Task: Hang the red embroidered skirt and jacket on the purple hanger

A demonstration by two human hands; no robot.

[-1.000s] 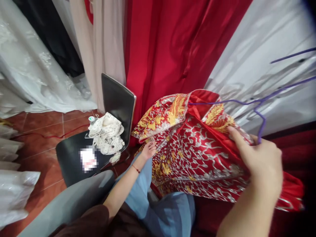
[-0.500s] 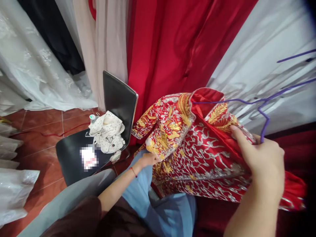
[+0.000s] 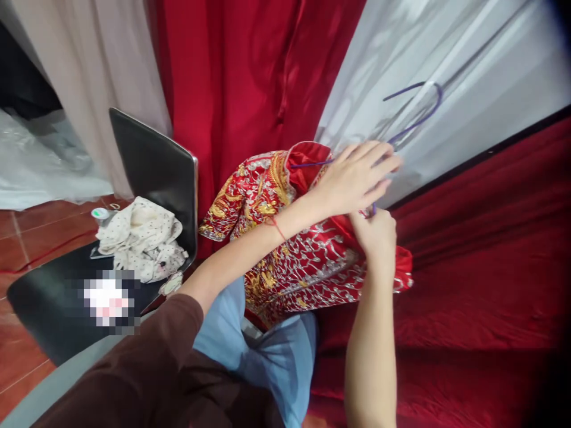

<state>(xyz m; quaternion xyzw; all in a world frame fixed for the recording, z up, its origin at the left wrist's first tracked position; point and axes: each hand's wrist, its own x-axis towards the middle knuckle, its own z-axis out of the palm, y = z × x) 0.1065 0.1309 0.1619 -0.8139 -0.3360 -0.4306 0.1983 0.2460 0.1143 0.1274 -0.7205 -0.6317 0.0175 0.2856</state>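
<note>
A red jacket (image 3: 285,249) with gold and silver embroidery lies over my lap. A purple wire hanger (image 3: 417,116) sticks out of its collar toward the upper right. My left hand (image 3: 354,178) reaches across, fingers stretched out flat over the collar and the hanger's wire. Just below it, my right hand (image 3: 375,232) is closed around the lower part of the hanger and the cloth there.
A black chair (image 3: 151,172) stands at the left with a spotted white cloth (image 3: 143,238) and a small bottle (image 3: 100,215) on its seat. Red (image 3: 241,89), beige and pale grey fabrics hang behind. Dark red cloth (image 3: 482,255) spreads at the right. The floor is red tile.
My left hand left the jacket's lower hem and swung up to the collar by the hanger. The view turned right, and my right hand shifted in under the left.
</note>
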